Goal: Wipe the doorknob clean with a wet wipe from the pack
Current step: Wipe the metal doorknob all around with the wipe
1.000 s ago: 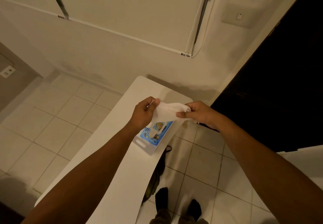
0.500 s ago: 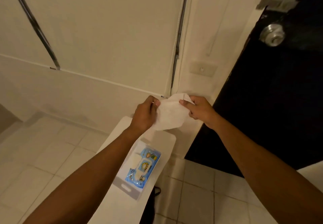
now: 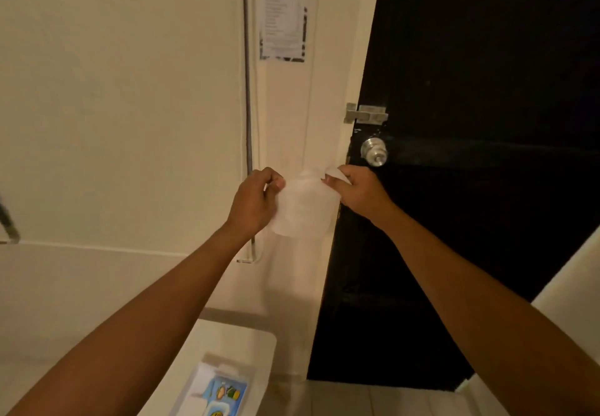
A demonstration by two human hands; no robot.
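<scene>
Both hands were raised in front of the person, holding a white wet wipe [image 3: 303,209] stretched between them. The left hand [image 3: 255,203] pinched the wipe's upper left edge between thumb and curled fingers, and the right hand [image 3: 358,193] pinched the upper right corner the same way, so each grip was closed tight on the sheet. The wipe hung down from the two pinches in a loose, slightly rumpled sheet, in front of the pale door frame [image 3: 328,123].

The doorknob [image 3: 374,152] was a round silver one on the left edge of a black door [image 3: 487,123]. It sat just above and a little to the right of the right hand, near it but not touching, and the wipe was not touching it either. A metal latch [image 3: 366,113] was fixed just above the knob, bridging the frame and the door.

The pack of wipes [image 3: 216,393] lay at the bottom of the view on a white table [image 3: 240,337], well below the hands, its blue printed label facing up and partly cut off by the lower edge. A printed sheet of paper [image 3: 282,19] was stuck to the wall high on the left of the door, its text too blurred to read. A thin dark rail [image 3: 248,107] ran down the cream wall beside it.
</scene>
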